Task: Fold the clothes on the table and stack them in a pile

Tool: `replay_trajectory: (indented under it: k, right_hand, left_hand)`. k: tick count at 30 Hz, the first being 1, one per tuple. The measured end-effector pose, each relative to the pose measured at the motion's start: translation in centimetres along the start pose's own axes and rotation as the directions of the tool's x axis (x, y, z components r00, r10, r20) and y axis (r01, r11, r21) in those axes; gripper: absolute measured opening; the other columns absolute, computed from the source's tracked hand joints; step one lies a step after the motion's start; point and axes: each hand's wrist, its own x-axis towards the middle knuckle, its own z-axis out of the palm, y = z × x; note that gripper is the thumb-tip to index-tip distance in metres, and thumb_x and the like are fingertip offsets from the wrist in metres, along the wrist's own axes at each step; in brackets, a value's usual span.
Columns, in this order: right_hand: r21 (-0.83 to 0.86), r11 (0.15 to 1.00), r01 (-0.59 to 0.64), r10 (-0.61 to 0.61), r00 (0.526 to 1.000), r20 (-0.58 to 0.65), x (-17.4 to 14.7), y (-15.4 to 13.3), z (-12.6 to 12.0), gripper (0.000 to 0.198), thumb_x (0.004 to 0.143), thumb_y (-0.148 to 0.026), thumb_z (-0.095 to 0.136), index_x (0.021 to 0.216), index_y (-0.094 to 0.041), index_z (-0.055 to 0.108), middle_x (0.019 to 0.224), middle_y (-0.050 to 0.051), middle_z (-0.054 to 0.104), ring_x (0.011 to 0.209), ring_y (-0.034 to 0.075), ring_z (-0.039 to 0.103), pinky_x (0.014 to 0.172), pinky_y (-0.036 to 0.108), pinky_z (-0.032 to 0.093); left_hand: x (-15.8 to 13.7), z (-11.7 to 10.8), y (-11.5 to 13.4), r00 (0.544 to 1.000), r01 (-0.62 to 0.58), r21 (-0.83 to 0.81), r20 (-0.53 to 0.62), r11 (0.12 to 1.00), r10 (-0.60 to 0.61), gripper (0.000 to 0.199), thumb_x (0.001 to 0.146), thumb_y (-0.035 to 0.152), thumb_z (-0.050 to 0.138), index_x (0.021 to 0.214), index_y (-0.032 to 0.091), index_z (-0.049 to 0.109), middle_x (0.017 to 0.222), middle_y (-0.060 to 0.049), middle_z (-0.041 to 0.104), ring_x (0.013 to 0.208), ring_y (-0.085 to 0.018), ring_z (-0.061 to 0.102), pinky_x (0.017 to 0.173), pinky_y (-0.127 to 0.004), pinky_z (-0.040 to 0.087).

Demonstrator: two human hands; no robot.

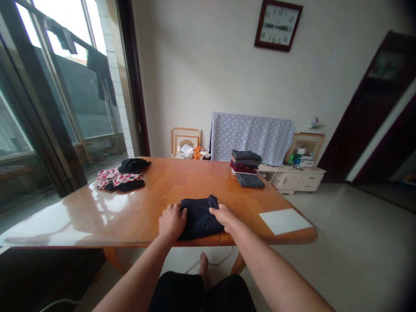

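A dark navy garment, folded into a rough rectangle, lies at the near edge of the wooden table. Which kind of garment it is, I cannot tell. My left hand grips its left edge with curled fingers, the thumb on the cloth. At the right edge my right hand pinches the fabric, thumb on top and the other fingers mostly hidden. A small bunched fold sticks up at the far right corner, beside the right thumb.
A stack of folded clothes stands at the table's far right, a grey folded piece before it. Far left lie a red-and-white patterned garment and a black one. A white sheet lies near the right corner.
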Motion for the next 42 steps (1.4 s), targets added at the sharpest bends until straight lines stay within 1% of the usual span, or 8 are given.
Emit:
replay_trajectory:
  k: [6, 12, 22, 26, 30, 32, 36, 42]
  right_hand:
    - [0.028, 1.000, -0.002, 0.003, 1.000, -0.013, 0.4, 0.4, 0.0, 0.021, 0.078, -0.033, 0.070, 0.094, -0.020, 0.066, 0.088, 0.006, 0.073, 0.089, 0.024, 0.070, 0.079, 0.035, 0.055]
    - [0.042, 0.999, -0.015, 0.016, 1.000, -0.019, 1.0, 1.0, 0.2, 0.020, 0.079, -0.029, 0.067, 0.096, -0.018, 0.066, 0.090, 0.008, 0.074, 0.081, 0.024, 0.071, 0.072, 0.034, 0.056]
    - [0.193, 0.980, 0.045, -0.042, 0.999, -0.023, 1.0, 1.3, -1.1, 0.027, 0.077, -0.030, 0.067, 0.102, -0.019, 0.068, 0.094, 0.006, 0.076, 0.087, 0.024, 0.072, 0.077, 0.035, 0.056]
    - [0.295, 0.954, 0.051, -0.043, 0.999, -0.033, 1.4, 0.1, -4.0, 0.035, 0.075, -0.031, 0.071, 0.108, -0.020, 0.067, 0.095, 0.006, 0.077, 0.089, 0.025, 0.072, 0.079, 0.037, 0.057]
    - [0.362, 0.930, 0.064, -0.056, 0.998, -0.033, 2.4, -1.1, -8.1, 0.034, 0.077, -0.032, 0.071, 0.109, -0.021, 0.068, 0.093, 0.007, 0.077, 0.086, 0.026, 0.073, 0.079, 0.040, 0.057]
    - [0.360, 0.930, 0.080, -0.069, 0.997, -0.045, 3.2, -1.4, -10.3, 0.033, 0.077, -0.033, 0.072, 0.107, -0.020, 0.069, 0.093, 0.008, 0.077, 0.086, 0.026, 0.073, 0.079, 0.041, 0.058]
    - [0.366, 0.924, 0.109, -0.092, 0.994, -0.065, 6.0, -1.4, -15.3, 0.033, 0.075, -0.033, 0.074, 0.106, -0.021, 0.070, 0.097, 0.009, 0.078, 0.091, 0.028, 0.074, 0.083, 0.043, 0.057]
    - [0.360, 0.923, 0.137, -0.096, 0.987, -0.131, 12.0, -1.6, -22.9, 0.040, 0.075, -0.032, 0.075, 0.113, -0.022, 0.070, 0.104, 0.010, 0.077, 0.098, 0.030, 0.073, 0.088, 0.046, 0.057]
  left_hand:
    - [0.9, -1.8, -0.7, 0.952, 0.238, -0.039, 0.208, 0.971, -0.225, 0.047, 0.073, 0.067, 0.064, 0.089, 0.023, 0.066, 0.102, -0.018, 0.073, 0.107, -0.045, 0.063, 0.089, -0.057, 0.040]
    - [2.6, -0.9, -0.4, 0.905, 0.376, -0.267, 0.313, 0.888, -0.289, 0.024, 0.061, 0.038, 0.079, 0.069, 0.024, 0.061, 0.059, -0.004, 0.063, 0.088, -0.036, 0.068, 0.077, -0.041, 0.044]
    - [2.4, -0.2, 2.2, 0.938, 0.330, -0.513, 0.274, 0.793, -0.213, 0.013, 0.070, 0.026, 0.067, 0.066, 0.020, 0.056, 0.058, -0.001, 0.057, 0.057, -0.018, 0.058, 0.048, -0.025, 0.034]
    - [3.4, 0.8, 4.9, 0.948, 0.301, -0.623, 0.278, 0.722, -0.156, 0.018, 0.077, 0.035, 0.064, 0.072, 0.020, 0.055, 0.060, 0.000, 0.058, 0.055, -0.016, 0.058, 0.048, -0.024, 0.038]
    - [5.5, 2.9, 8.2, 0.952, 0.294, -0.791, 0.292, 0.537, -0.092, 0.022, 0.073, 0.030, 0.072, 0.086, 0.018, 0.060, 0.061, 0.002, 0.060, 0.056, -0.016, 0.060, 0.051, -0.023, 0.043]
    - [6.7, 4.2, 10.1, 0.944, 0.314, -0.836, 0.324, 0.450, -0.058, 0.041, 0.072, 0.025, 0.073, 0.110, 0.016, 0.060, 0.068, 0.000, 0.066, 0.060, -0.018, 0.064, 0.055, -0.024, 0.048]
    - [9.5, 7.0, 14.3, 0.931, 0.314, -0.881, 0.358, 0.354, 0.066, 0.086, 0.074, 0.016, 0.072, 0.151, 0.022, 0.035, 0.084, -0.004, 0.074, 0.065, -0.017, 0.068, 0.061, -0.026, 0.052]
    - [15.3, 11.7, 20.8, 0.901, 0.272, -0.903, 0.360, 0.331, 0.242, 0.057, 0.075, 0.010, 0.064, 0.131, 0.020, 0.065, 0.114, -0.007, 0.074, 0.087, -0.017, 0.070, 0.081, -0.027, 0.055]
